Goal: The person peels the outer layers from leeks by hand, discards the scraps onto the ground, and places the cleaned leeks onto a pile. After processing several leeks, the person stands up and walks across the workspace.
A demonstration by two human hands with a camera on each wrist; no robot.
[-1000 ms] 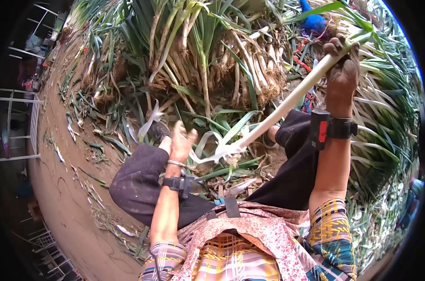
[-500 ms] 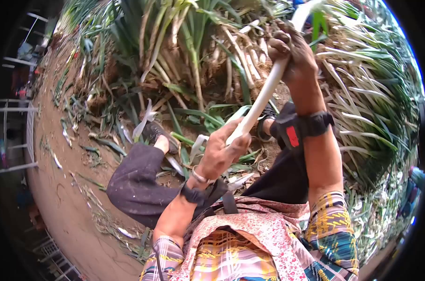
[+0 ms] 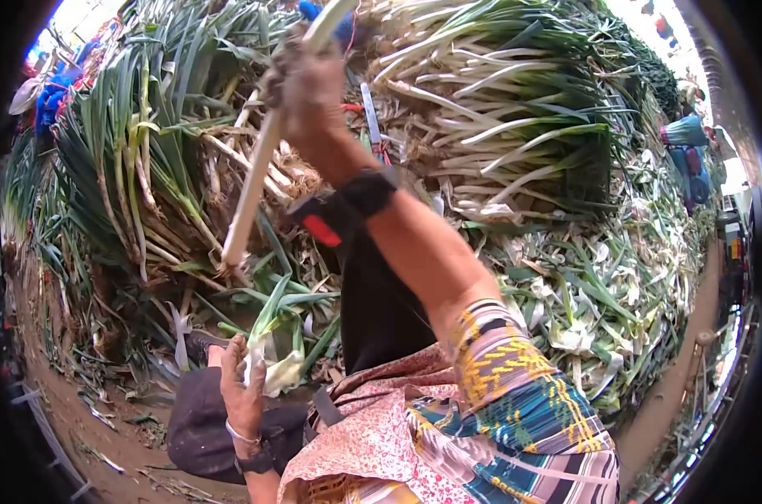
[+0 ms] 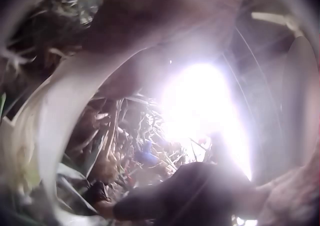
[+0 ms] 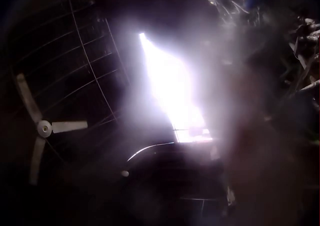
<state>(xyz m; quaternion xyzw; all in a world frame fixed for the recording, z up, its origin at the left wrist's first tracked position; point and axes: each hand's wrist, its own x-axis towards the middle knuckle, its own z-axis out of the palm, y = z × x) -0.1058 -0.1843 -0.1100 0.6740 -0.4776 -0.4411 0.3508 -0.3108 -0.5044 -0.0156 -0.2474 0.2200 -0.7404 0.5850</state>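
My right hand (image 3: 310, 97), blurred by motion, grips a long leek (image 3: 255, 189) around its upper shaft, with the white root end slanting down to the left. Low in the head view, my left hand (image 3: 243, 391) has its fingers pointing up and loosely extended. Right beside those fingers is a peeled leek leaf (image 3: 268, 340), green above and whitish below. In the left wrist view a pale strip of leek skin (image 4: 70, 93) curves past the hand. Glare and darkness hide the right hand's hold in the right wrist view.
Untrimmed leeks (image 3: 120, 160) with soiled roots stand heaped at the left. Cleaned leeks (image 3: 499, 109) lie stacked at the upper right. A knife (image 3: 370, 113) lies between the heaps. Leaf scraps (image 3: 583, 302) cover the ground at the right. A ceiling fan (image 5: 45, 129) shows overhead.
The left hand came up onto the leek's shaft, then moved down and away with a peeled leaf beside it. The right hand carried the leek leftward, as the head view turned right.
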